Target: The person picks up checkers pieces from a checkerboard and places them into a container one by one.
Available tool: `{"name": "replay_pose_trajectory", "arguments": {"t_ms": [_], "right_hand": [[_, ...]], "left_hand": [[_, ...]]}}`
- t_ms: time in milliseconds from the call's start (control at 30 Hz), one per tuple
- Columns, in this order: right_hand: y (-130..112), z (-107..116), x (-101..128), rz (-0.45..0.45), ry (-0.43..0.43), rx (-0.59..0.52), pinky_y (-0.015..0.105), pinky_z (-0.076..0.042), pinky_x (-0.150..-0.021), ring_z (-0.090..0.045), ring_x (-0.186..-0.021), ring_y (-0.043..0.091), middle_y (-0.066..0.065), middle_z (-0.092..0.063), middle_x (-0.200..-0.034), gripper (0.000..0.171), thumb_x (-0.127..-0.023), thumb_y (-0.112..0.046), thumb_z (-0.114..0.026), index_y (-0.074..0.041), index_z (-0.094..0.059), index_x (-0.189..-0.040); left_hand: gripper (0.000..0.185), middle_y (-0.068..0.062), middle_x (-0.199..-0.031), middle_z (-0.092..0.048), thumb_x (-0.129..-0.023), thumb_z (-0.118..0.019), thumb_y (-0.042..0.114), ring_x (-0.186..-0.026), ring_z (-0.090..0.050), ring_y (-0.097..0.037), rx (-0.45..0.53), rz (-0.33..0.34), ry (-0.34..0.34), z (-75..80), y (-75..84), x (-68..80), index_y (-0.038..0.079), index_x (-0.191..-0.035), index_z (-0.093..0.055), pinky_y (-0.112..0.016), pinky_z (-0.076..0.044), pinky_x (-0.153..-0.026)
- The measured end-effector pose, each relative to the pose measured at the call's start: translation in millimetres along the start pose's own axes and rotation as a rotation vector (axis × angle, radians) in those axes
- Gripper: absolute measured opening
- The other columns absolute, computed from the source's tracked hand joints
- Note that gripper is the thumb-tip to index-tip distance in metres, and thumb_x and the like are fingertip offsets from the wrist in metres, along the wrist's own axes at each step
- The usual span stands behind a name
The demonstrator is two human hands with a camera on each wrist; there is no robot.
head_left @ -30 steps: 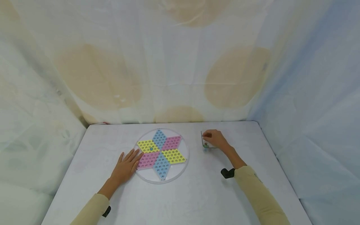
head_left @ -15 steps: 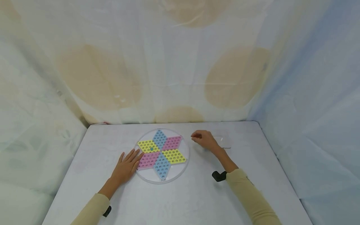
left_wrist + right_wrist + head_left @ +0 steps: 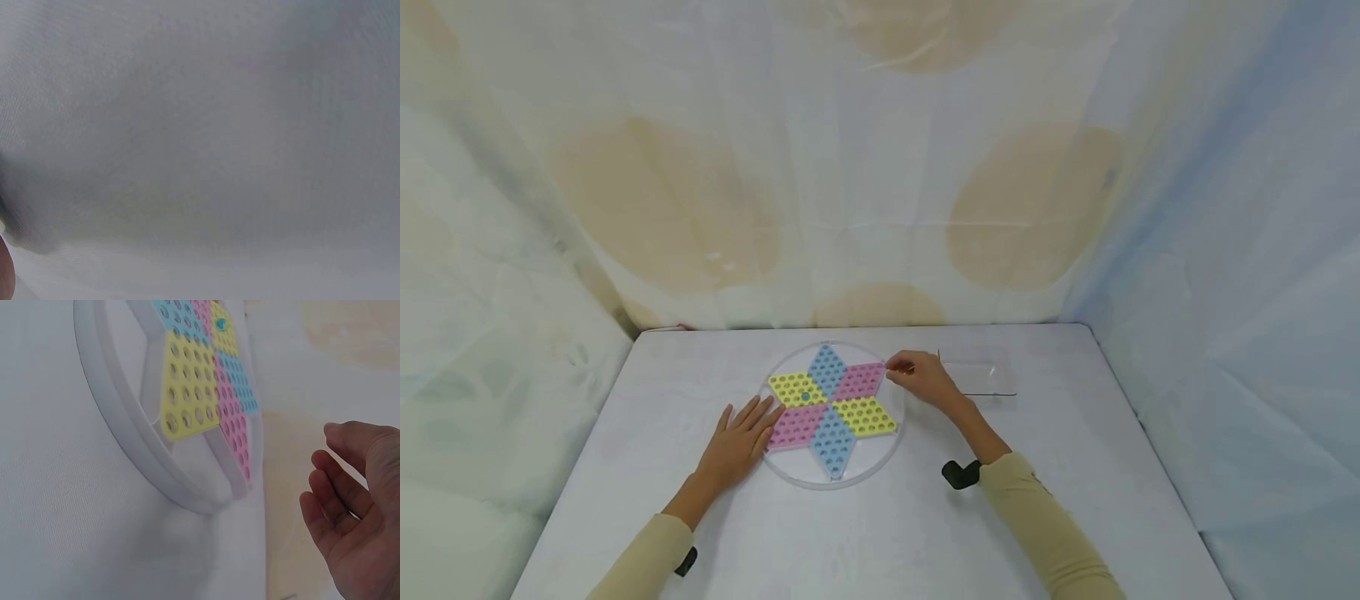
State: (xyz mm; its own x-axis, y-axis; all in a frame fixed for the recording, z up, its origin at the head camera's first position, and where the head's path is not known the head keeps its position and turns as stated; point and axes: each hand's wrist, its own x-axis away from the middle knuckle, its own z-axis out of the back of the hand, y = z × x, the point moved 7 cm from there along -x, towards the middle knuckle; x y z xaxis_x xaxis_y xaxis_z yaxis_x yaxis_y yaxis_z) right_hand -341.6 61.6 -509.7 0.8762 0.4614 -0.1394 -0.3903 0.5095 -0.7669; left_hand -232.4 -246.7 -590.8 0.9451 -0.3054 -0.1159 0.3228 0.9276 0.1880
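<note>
A round Chinese checkers board (image 3: 857, 479) lies on the table, its six-pointed star coloured yellow, pink and blue. One blue-green marble (image 3: 221, 324) sits in a yellow section. My left hand (image 3: 733, 446) rests flat, fingers spread, with its fingertips at the board's left edge. Over the board's upper right rim is my right hand (image 3: 922, 377), fingers curled and thumb tip towards the forefinger. In the right wrist view the thumb hides the forefinger, and no marble shows between them. The left wrist view holds mostly blurred white cloth, with a sliver of skin at lower left.
A clear plastic box (image 3: 981, 393) stands right of the board, partly behind my right hand. White cloth (image 3: 865, 542) covers the table. Pale curtains (image 3: 865, 167) with tan circles hang at the table's far edge, and others close both sides.
My right hand has left the clear box and moved left to the board's upper right rim, fingers still curled. The left hand has stayed in place.
</note>
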Motion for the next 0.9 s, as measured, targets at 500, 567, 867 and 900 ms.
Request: {"name": "replay_pose_trajectory", "arguments": {"t_ms": [500, 567, 867, 900], "right_hand": [[-17.1, -27.5, -11.0, 0.047, -0.015, -0.042, 0.033, -0.055, -0.084, -0.065, -0.093, 0.022, 0.008, -0.07, -0.1, 0.02, -0.092, -0.006, -0.071, 0.004, -0.07, -0.109], [-19.8, -31.3, -12.1, 0.055, -0.02, -0.053, 0.033, -0.055, -0.084, -0.064, -0.092, 0.022, 0.008, -0.07, -0.1, 0.02, -0.092, -0.005, -0.07, 0.004, -0.07, -0.11], [-29.4, -48.0, -17.1, 0.079, -0.041, -0.086, 0.03, -0.055, -0.082, -0.064, -0.092, 0.022, 0.008, -0.07, -0.1, 0.02, -0.093, -0.005, -0.069, 0.005, -0.07, -0.11], [-29.5, -50.7, -18.1, 0.079, -0.043, -0.084, 0.029, -0.054, -0.083, -0.064, -0.092, 0.021, 0.008, -0.07, -0.1, 0.02, -0.094, -0.006, -0.069, 0.004, -0.07, -0.11]], "left_hand": [[0.049, -0.009, -0.16, -0.033, -0.106, -0.045, 0.032, -0.149, -0.021, -0.033, 0.001, -0.001, -0.002, 0.5, 1.1, 0.0, 0.019, -0.154, -0.042, -0.062, -0.008, -0.116], [0.05, -0.008, -0.161, -0.031, -0.107, -0.044, 0.033, -0.149, -0.02, -0.032, -0.006, 0.006, -0.016, -0.7, 0.7, -0.3, 0.02, -0.155, -0.041, -0.062, -0.007, -0.117], [0.05, -0.008, -0.161, -0.03, -0.107, -0.044, 0.033, -0.15, -0.019, -0.032, -0.017, 0.01, -0.028, -2.4, 0.5, -1.7, 0.02, -0.155, -0.04, -0.061, -0.006, -0.117], [0.05, -0.008, -0.161, -0.03, -0.107, -0.044, 0.033, -0.15, -0.019, -0.031, -0.015, 0.011, -0.026, -2.2, 0.4, -1.8, 0.02, -0.155, -0.04, -0.061, -0.005, -0.117]]}}
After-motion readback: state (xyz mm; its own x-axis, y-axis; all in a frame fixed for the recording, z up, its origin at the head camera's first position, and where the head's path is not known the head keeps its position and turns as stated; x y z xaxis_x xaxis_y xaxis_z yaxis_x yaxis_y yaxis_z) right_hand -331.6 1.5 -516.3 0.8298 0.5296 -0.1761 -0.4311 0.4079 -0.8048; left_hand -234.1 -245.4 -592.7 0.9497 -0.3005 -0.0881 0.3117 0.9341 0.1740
